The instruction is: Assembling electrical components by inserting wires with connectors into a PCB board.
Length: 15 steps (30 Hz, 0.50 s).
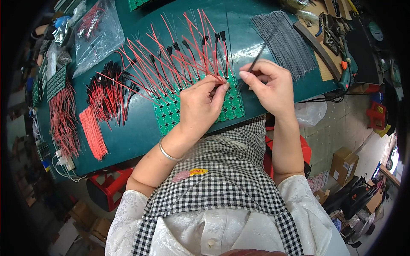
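A green circuit board panel [167, 112] with rows of round sections lies at the table's near edge. Red wires [171, 64] and leads with black connectors [170, 50] rise from its far part. Over the panel's right half, my left hand [200, 102] is closed, thumb and fingers pinching red wire ends. My right hand [270, 84], just right of the panel, pinches a thin dark wire [256, 57] between thumb and forefinger. The wire's lower end comes down near the panel's right edge. What lies under my left hand is hidden.
A fanned bundle of grey-black wires [282, 42] lies at the back right. On the left are red wires [93, 133], connector leads [110, 91] and a clear plastic bag [100, 36]. Tools and a curved bar [317, 50] sit at the right, beside a glue gun [345, 76].
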Each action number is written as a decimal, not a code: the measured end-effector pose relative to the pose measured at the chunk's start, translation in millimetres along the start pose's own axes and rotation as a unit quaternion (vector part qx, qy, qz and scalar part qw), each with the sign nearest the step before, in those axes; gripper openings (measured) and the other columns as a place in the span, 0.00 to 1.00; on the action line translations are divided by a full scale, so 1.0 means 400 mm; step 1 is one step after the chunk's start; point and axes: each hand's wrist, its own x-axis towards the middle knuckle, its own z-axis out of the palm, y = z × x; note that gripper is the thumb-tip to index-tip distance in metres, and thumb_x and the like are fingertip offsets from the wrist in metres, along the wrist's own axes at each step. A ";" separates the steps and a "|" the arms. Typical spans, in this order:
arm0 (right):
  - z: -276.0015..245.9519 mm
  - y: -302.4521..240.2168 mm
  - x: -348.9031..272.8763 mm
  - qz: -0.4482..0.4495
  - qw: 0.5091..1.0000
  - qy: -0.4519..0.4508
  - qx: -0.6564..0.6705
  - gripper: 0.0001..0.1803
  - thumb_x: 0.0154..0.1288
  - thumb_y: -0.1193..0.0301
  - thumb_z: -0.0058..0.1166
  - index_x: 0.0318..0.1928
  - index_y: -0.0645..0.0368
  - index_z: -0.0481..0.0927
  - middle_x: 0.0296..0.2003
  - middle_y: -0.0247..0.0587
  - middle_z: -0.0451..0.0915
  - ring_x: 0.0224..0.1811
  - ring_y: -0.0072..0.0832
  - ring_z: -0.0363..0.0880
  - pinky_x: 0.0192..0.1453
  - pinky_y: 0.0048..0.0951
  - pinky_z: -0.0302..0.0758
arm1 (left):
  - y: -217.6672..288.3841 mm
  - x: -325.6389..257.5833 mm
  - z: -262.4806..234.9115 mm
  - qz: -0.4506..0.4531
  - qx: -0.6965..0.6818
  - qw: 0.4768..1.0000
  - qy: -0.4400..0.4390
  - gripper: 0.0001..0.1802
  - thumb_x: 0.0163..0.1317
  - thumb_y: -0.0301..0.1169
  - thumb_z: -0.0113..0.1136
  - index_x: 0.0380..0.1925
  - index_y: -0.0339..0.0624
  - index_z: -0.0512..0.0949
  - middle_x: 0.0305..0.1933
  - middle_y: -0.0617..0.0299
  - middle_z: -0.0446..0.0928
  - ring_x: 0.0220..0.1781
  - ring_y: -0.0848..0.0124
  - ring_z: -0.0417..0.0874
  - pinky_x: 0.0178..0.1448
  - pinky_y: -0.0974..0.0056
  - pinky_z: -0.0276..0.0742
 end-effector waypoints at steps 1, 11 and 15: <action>-0.003 0.009 -0.004 -0.004 1.000 0.006 0.025 0.06 0.59 0.78 0.68 0.37 0.67 0.87 0.32 0.38 0.85 0.27 0.16 0.80 0.31 0.18 0.76 | 0.000 0.001 -0.001 0.001 0.004 1.000 -0.003 0.04 0.60 0.22 0.69 0.32 0.31 0.83 0.28 0.53 0.84 0.25 0.68 0.87 0.29 0.67 0.81; -0.015 0.029 -0.028 0.032 0.990 0.017 0.135 0.06 0.61 0.78 0.69 0.35 0.70 0.86 0.34 0.37 0.86 0.29 0.16 0.80 0.32 0.17 0.77 | 0.004 0.001 0.001 -0.007 0.021 1.000 -0.004 0.04 0.59 0.22 0.70 0.30 0.32 0.83 0.27 0.54 0.84 0.24 0.67 0.86 0.29 0.66 0.80; -0.015 0.028 -0.031 0.041 0.990 0.019 0.135 0.06 0.62 0.79 0.69 0.36 0.70 0.86 0.35 0.38 0.86 0.29 0.17 0.81 0.32 0.18 0.77 | -0.002 0.000 0.003 0.022 0.051 0.998 -0.002 0.05 0.57 0.23 0.71 0.29 0.34 0.84 0.28 0.53 0.84 0.26 0.63 0.87 0.30 0.64 0.81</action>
